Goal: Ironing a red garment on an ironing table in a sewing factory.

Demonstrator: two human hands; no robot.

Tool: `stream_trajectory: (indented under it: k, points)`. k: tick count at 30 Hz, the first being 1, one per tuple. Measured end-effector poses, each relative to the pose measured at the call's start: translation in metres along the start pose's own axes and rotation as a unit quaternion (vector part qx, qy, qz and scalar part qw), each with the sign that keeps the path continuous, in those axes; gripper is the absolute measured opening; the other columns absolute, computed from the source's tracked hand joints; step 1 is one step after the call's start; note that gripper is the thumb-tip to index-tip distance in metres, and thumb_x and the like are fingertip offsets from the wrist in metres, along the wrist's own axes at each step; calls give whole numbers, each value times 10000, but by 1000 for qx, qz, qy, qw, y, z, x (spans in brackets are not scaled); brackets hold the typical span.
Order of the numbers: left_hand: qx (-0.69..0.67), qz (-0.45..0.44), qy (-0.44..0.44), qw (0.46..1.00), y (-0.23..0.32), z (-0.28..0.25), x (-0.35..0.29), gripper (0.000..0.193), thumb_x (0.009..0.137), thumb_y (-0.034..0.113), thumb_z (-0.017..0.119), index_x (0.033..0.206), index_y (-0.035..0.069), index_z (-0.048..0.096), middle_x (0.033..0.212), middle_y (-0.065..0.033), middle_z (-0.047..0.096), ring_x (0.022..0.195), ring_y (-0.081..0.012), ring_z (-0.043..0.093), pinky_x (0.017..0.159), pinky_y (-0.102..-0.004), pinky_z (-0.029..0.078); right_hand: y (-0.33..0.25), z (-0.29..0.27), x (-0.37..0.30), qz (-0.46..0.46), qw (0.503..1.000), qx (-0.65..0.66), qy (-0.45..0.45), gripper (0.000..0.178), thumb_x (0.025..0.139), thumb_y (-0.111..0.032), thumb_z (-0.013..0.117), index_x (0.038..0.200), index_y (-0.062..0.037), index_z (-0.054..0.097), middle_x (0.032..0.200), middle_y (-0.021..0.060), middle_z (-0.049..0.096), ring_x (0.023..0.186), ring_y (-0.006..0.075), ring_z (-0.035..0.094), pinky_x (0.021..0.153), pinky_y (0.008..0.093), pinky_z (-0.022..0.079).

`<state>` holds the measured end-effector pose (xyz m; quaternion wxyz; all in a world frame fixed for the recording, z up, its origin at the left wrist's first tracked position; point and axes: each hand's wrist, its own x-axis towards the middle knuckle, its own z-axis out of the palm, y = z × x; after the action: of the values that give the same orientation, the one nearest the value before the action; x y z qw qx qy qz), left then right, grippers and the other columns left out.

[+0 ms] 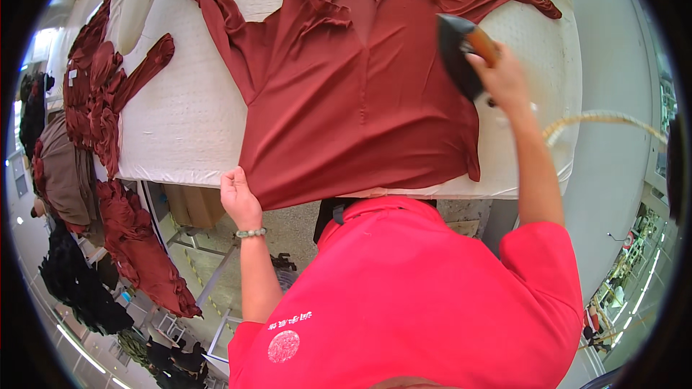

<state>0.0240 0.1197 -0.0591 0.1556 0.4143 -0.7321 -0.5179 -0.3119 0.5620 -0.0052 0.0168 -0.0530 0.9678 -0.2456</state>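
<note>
A dark red blouse [324, 108] lies spread on the white padded ironing table [173, 130], its collar at the far side and its sleeves out to both sides. My left hand [241, 200] pinches the blouse's lower left hem corner at the table's near edge, pulling the cloth taut in folds. In my right hand [502, 75] is an iron [458, 57] with a dark body and a brown handle. The iron is over the right part of the blouse below the right sleeve; whether its sole touches the cloth I cannot tell.
A pale hose [605, 117] runs off to the right beyond my right forearm. More dark red garments [94, 94] lie heaped on the table's left end, with others [140, 245] hanging below. A narrow white padded arm [144, 0] stands at the far left. Beneath the table is a cardboard box [194, 205].
</note>
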Motion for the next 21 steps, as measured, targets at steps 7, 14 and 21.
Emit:
stream_trajectory:
  k: [7,14,21]
  points:
    - [175,141,-59,973,48,51,63,298,1026,182,637,1266,5,638,1223,-154,690,1154,-274,659,943,-369,529,154,-60,-29,149,984,-96,-34,398,928,-324,767,1174,-22,683,817,85,683,660,184,636,642,341,508]
    - [308,356,-73,879,128,201,201,727,874,522,763,1353,-8,624,1370,-216,629,1327,-384,550,1137,-467,422,126,-70,-14,318,941,-16,-110,446,908,-336,775,1168,13,674,907,191,734,846,339,705,796,412,536]
    - [445,256,-87,854,158,268,225,715,804,623,781,1241,66,688,1327,-161,617,1296,-340,557,1104,-463,440,6,-32,4,19,992,-20,-125,456,930,-314,765,1273,-28,672,936,176,739,819,337,718,749,400,546]
